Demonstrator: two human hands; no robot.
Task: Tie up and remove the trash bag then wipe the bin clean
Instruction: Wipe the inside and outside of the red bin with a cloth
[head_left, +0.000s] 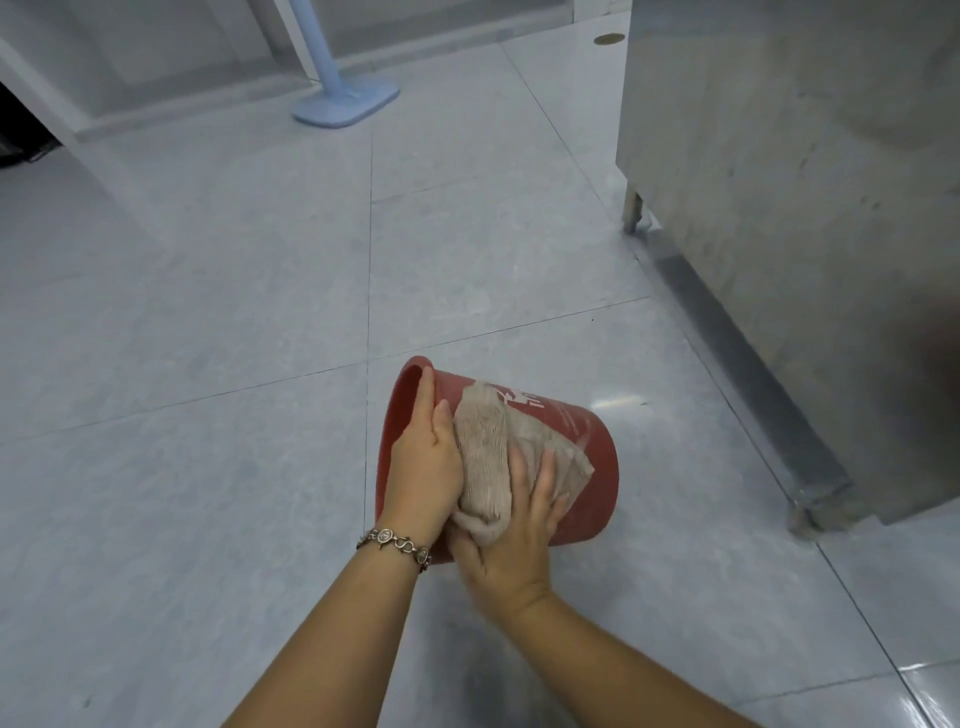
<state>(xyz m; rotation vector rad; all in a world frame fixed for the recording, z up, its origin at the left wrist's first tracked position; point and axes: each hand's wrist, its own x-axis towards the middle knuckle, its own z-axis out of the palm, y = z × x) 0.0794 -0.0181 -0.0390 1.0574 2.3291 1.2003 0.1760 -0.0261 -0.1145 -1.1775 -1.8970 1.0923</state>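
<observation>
A red plastic bin (587, 441) lies tipped on its side above the tiled floor, its open mouth facing left. My left hand (423, 457), with a bracelet on the wrist, grips the bin's rim, fingers over the edge. A beige cloth (488, 447) is draped over the bin's outer wall. My right hand (519, 530) presses flat on the cloth's lower part, fingers spread. White print shows on the bin beside the cloth. No trash bag is in view.
A stainless steel cabinet (805, 208) on short legs stands at the right. A light blue flat mop (345, 104) rests on the floor at the back. Grey floor tiles (208, 312) stretch to the left and front.
</observation>
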